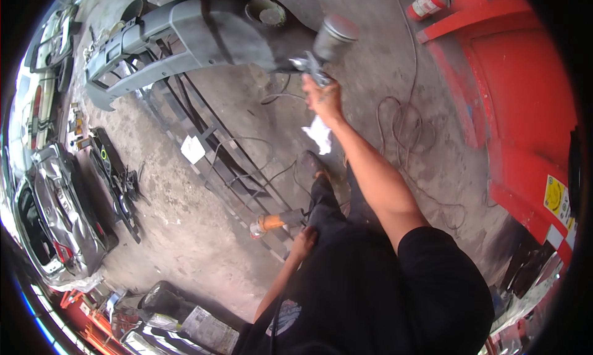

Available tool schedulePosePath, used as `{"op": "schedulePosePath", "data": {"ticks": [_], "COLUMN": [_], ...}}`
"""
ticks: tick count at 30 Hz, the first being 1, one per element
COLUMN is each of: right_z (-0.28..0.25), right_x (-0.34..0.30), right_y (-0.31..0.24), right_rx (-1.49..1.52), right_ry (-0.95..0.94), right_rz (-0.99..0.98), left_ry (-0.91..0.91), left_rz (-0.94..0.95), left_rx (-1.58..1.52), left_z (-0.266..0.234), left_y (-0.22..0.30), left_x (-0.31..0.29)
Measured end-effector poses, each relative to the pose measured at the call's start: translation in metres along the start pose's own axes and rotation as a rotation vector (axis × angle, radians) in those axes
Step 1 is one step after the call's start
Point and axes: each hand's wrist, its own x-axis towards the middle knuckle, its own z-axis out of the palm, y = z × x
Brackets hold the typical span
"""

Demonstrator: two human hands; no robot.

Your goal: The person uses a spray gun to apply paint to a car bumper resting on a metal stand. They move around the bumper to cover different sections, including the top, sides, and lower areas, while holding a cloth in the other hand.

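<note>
My right hand [323, 100] is closed round a spray gun [316, 71] with a metal paint cup [335, 37] on top. The gun is beside the right end of a car bumper [216, 37], patchy grey and black with a round opening. A white cloth or paper [319, 135] shows just below that hand; whether the hand holds it I cannot tell. My left hand [302, 242] is down against my dark trousers, its fingers mostly hidden. Close to it, an orange and black power tool [270, 223] lies by the metal stand [216, 133].
Hoses [404, 123] coil across the concrete floor at right. A fire extinguisher [429, 3] stands near a large red panel or cabinet [525, 77]. Dented car parts [65, 207] line the left side. A white paper [193, 149] is on the stand's bars.
</note>
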Motion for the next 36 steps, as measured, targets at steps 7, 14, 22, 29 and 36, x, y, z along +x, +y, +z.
{"op": "schedulePosePath", "data": {"ticks": [7,14,22,29,36], "right_z": [-0.118,-0.105,-0.106,-0.049,0.046], "right_x": [0.010,-0.030,-0.015,-0.033,-0.066], "right_y": [0.101,0.097,0.177,0.176,0.121], "right_rx": [-0.115,0.015,-0.152,-0.398,-0.168], "right_ry": [0.455,0.180,0.210,0.435,-0.125], "right_rz": [0.253,0.215,0.024,-0.037,-0.014], "left_ry": [-0.023,-0.215,-0.381,-0.323,-0.320], "left_rz": [0.115,-0.035,-0.316,-0.339,-0.375], "left_rx": [0.187,0.365,0.600,0.518,0.456], "left_z": [0.030,0.032,0.055,0.062,0.062], "left_y": [-0.050,-0.054,-0.044,-0.030,-0.040], "left_x": [0.012,0.033,0.046,0.032,0.030]}}
